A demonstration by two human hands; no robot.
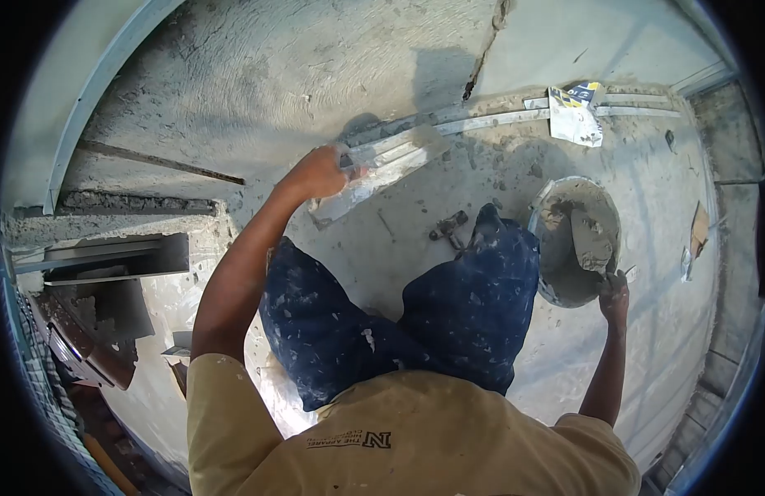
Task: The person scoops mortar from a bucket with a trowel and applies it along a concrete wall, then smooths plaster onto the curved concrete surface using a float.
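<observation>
My left hand (318,172) is closed around the near end of a long, pale plastering float (390,169), which is tilted above the floor beside the wall. Grey smears mark its ridged metal face. On the other side, my right hand (614,293) reaches the rim of a round bucket (546,277) and grips a trowel (591,240). Its broad blade lies inside the bucket, coated with wet grey plaster. My fingers hide most of the trowel's handle.
A dark hammer-like tool (449,228) lies on the floor between my knees. Metal strips (490,121) run along the wall base, with a crumpled printed bag (576,116) over them. Cardboard (699,230) lies far right. A brown object (81,335) stands left.
</observation>
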